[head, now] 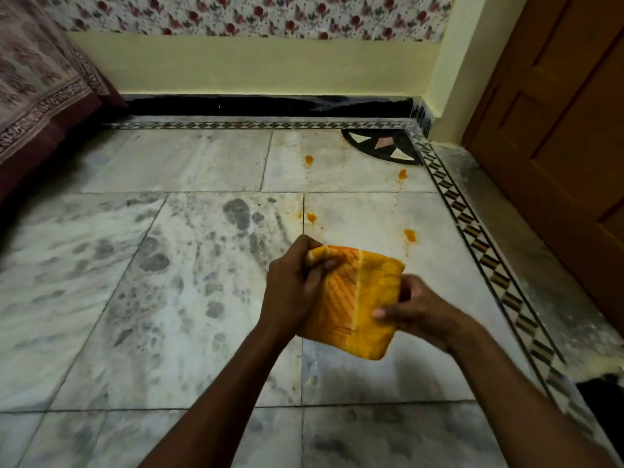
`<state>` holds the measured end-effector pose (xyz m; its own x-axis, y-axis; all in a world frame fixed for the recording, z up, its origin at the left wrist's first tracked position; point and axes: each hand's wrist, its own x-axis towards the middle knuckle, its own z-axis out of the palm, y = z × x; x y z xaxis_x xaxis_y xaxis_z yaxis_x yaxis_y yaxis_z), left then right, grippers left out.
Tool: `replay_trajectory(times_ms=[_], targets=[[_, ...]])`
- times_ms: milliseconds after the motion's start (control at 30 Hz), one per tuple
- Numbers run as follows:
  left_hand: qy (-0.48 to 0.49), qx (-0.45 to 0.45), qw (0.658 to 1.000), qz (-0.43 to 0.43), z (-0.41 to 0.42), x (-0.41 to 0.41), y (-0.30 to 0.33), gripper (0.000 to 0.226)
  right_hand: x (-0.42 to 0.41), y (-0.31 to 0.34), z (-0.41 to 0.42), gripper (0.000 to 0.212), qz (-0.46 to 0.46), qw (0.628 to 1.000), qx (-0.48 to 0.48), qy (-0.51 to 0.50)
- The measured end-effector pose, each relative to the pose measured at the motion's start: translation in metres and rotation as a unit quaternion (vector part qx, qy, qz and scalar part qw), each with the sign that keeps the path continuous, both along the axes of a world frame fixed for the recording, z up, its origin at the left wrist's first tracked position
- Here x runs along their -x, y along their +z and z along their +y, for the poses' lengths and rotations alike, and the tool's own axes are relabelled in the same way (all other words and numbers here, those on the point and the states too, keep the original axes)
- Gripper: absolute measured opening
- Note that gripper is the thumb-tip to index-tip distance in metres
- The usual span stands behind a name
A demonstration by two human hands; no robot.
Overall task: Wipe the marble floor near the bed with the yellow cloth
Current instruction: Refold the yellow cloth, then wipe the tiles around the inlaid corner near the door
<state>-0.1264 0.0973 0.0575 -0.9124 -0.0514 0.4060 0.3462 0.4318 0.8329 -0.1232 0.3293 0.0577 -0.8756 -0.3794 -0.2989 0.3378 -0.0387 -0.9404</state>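
I hold a folded yellow cloth (358, 298) with an orange ribbed band in both hands, above the marble floor (169, 282). My left hand (293, 288) grips its upper left corner, fingers curled over the edge. My right hand (422, 309) pinches its right side, thumb on top. Several orange stains dot the floor beyond the cloth: one (309, 159) and another (402, 173) farther away, one (311, 217) and another (410, 235) close to the cloth. The bed (37, 96), covered with a patterned spread, stands at the far left.
A cream wall with a black skirting (270, 105) closes the far side. A patterned inlay border (479, 238) runs along the floor's right edge beside a wooden door (557, 113). A dark object (604, 396) lies at the right edge. Grey blotches mark the left tiles.
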Motion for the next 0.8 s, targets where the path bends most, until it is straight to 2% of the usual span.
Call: replay_trajectory(times_ms=[67,167,233,300,367,400,467,500,567,600,633,667,733,800], targets=[[0.023,-0.004,1.0,-0.006,0.001,0.002,-0.017,0.014,-0.002,-0.028,-0.011,0.077,-0.042,0.999,0.028,-0.006],[0.01,-0.042,0.998,-0.044,-0.004,0.008,-0.037,0.01,0.007,-0.048,-0.029,0.038,-0.076,0.986,0.104,-0.104],[-0.003,-0.054,0.996,-0.071,-0.009,0.025,-0.048,0.012,0.027,-0.052,-0.035,0.031,-0.051,0.982,0.103,-0.152],[0.003,-0.061,0.991,-0.122,-0.019,0.052,-0.061,0.016,0.05,-0.05,-0.041,0.03,0.033,0.98,0.075,-0.18],[0.049,-0.028,0.982,-0.181,-0.041,0.09,-0.086,0.023,0.076,-0.05,-0.045,0.023,0.182,0.96,-0.062,-0.201],[0.076,0.014,0.978,-0.195,-0.056,0.11,-0.103,0.026,0.092,-0.056,-0.046,0.017,0.257,0.932,-0.166,-0.193],[0.111,0.118,0.967,-0.199,-0.09,0.14,-0.131,0.031,0.113,-0.069,-0.051,0.016,0.363,0.851,-0.357,-0.13],[0.121,0.174,0.957,-0.198,-0.107,0.154,-0.143,0.037,0.126,-0.084,-0.056,0.023,0.371,0.831,-0.408,-0.068],[0.13,0.277,0.934,-0.186,-0.137,0.174,-0.162,0.048,0.141,-0.116,-0.066,0.057,0.326,0.813,-0.476,0.079],[0.137,0.314,0.923,-0.178,-0.148,0.179,-0.169,0.051,0.143,-0.129,-0.07,0.076,0.297,0.802,-0.503,0.122],[0.146,0.338,0.914,-0.172,-0.156,0.181,-0.174,0.053,0.143,-0.14,-0.075,0.093,0.273,0.795,-0.527,0.124],[0.156,0.345,0.91,-0.171,-0.161,0.184,-0.181,0.055,0.145,-0.15,-0.081,0.103,0.255,0.791,-0.55,0.085],[0.18,0.339,0.909,-0.162,-0.162,0.183,-0.193,0.057,0.147,-0.158,-0.1,0.109,0.221,0.769,-0.6,0.008],[0.189,0.342,0.907,-0.154,-0.16,0.183,-0.197,0.054,0.147,-0.165,-0.121,0.113,0.189,0.736,-0.65,-0.014]])
